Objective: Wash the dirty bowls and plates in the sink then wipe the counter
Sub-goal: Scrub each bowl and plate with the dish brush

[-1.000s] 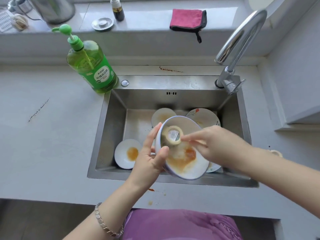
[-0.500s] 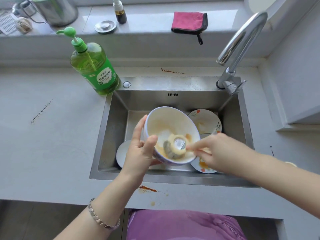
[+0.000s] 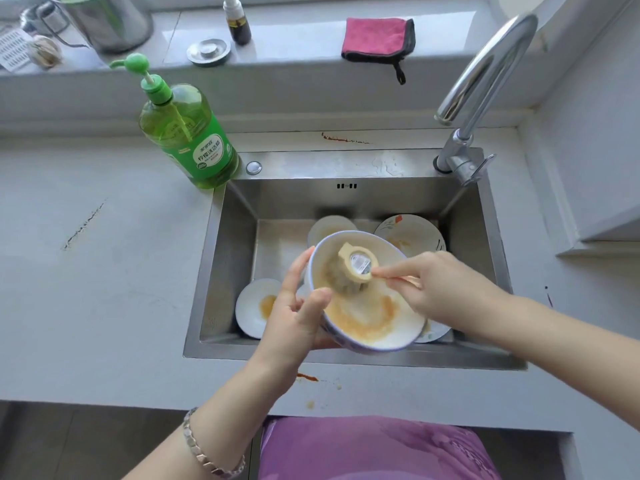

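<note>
So we've got the bowl [image 3: 374, 323] held up over the sink [image 3: 221, 271], tipped so the inside faces us, with orange sauce smeared round the lower half. Our left hand [image 3: 294, 306] grips it at the left rim: thumb hooked over the edge, the other fingers close together along the outside. Our right hand [image 3: 446, 289] holds the brush [image 3: 353, 268] by its handle, fingers curled round it and the index finger stretched out to the beige round head, bristles against the bowl's upper inside. Down in the basin, a small plate [image 3: 251, 310] with an orange blob sits at the left and a flowered plate [image 3: 412, 233] at the back right. Another white dish [image 3: 329, 226] peeks out behind the bowl, and one more plate [image 3: 433, 332] is mostly hidden under our right hand. The counter [image 3: 104, 271] has orange drips [image 3: 306, 376] at the front and a reddish streak [image 3: 343, 138] behind the sink. The green soap bottle [image 3: 194, 140] stands at the sink's back left corner, the faucet [image 3: 485, 74] at the back right, and a pink cloth [image 3: 375, 36] lies on the ledge.
</note>
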